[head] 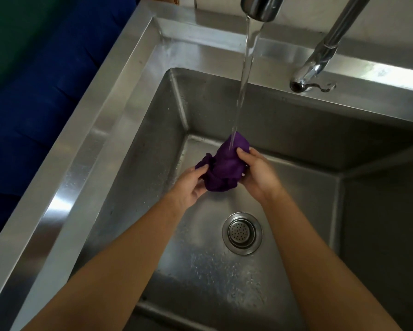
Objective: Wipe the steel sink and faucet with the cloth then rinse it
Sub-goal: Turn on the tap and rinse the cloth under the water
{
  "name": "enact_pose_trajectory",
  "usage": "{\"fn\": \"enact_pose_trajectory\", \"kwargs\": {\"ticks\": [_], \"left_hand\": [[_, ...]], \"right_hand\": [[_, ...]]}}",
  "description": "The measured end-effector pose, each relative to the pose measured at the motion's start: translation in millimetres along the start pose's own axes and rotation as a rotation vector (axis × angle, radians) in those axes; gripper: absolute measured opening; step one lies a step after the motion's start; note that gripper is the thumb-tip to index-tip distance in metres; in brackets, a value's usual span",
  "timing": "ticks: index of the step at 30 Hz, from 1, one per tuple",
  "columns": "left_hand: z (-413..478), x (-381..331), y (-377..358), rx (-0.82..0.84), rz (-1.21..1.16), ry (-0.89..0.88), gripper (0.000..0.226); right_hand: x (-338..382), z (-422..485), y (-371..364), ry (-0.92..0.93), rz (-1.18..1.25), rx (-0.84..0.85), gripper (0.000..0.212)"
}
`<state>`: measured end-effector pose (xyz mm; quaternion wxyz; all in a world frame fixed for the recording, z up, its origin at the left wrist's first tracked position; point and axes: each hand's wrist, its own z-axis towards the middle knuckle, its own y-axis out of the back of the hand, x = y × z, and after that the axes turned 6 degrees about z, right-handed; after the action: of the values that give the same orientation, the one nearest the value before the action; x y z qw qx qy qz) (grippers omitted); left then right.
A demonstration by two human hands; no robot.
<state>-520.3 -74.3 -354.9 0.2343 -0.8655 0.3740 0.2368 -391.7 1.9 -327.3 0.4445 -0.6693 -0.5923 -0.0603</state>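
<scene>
A crumpled purple cloth (224, 167) is held over the steel sink (133, 144) basin, between both hands. My left hand (188, 187) grips its lower left side and my right hand (258, 174) grips its right side. Water streams from the faucet spout (260, 7) at the top and lands on the top of the cloth. The faucet's pipe and base (317, 60) stand on the back rim at the right.
A round drain strainer (242, 233) sits in the wet basin floor below my hands. A small bent piece of metal (325, 87) lies by the faucet base. A dark blue surface (33, 115) lies beyond the sink's left rim.
</scene>
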Motion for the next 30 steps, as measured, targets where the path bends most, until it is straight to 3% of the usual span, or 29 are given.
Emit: {"fn": "enact_pose_trajectory", "kwargs": {"ticks": [7,9,11,14,17,19,21,24,26,27,30], "left_hand": [[5.4,1.0,0.2,-0.182,0.138,0.018,0.033],[7.9,0.9,2.9,-0.294,0.285,-0.052,0.054],[1.0,-4.1,-0.1,-0.358,0.362,-0.227,0.049],[-4.8,-8.2,-15.2,-0.214,0.349,-0.319,0.025],[-7.6,-10.2,-28.6,0.039,0.054,-0.099,0.044],[-0.8,-8.5,-29.3,0.179,-0.239,0.007,0.062],[3.0,-8.1,-28.3,0.229,-0.397,-0.019,0.065],[6.6,-8.9,-29.6,0.207,-0.35,-0.044,0.05],[5.0,-10.7,-33.9,0.188,-0.275,-0.046,0.04],[3.9,-11.3,-35.0,0.193,-0.272,-0.046,0.037],[-0.7,-16.7,-37.5,0.217,-0.329,-0.054,0.048]], "right_hand": [[1.8,-7.6,-19.5,0.008,-0.028,0.003,0.014],[4.0,-8.8,-25.6,0.008,0.033,-0.01,0.014],[8.5,-8.8,-29.7,0.008,0.101,-0.031,0.016],[15.3,-7.8,-35.8,-0.005,0.169,-0.083,0.016],[17.6,-9.4,-46.1,-0.026,0.182,-0.033,0.015],[19.1,-10.2,-49.5,0.025,-0.015,-0.031,0.013],[22.4,-6.0,-42.0,0.19,-0.444,-0.121,0.022],[25.3,0.3,-22.8,0.353,-0.972,-0.265,0.03],[19.9,0.7,-11.7,0.32,-1.08,-0.338,0.032],[18.0,0.9,-8.2,0.272,-0.972,-0.331,0.034],[11.0,-3.5,-7.0,-0.017,-0.297,-0.184,0.041]]}}
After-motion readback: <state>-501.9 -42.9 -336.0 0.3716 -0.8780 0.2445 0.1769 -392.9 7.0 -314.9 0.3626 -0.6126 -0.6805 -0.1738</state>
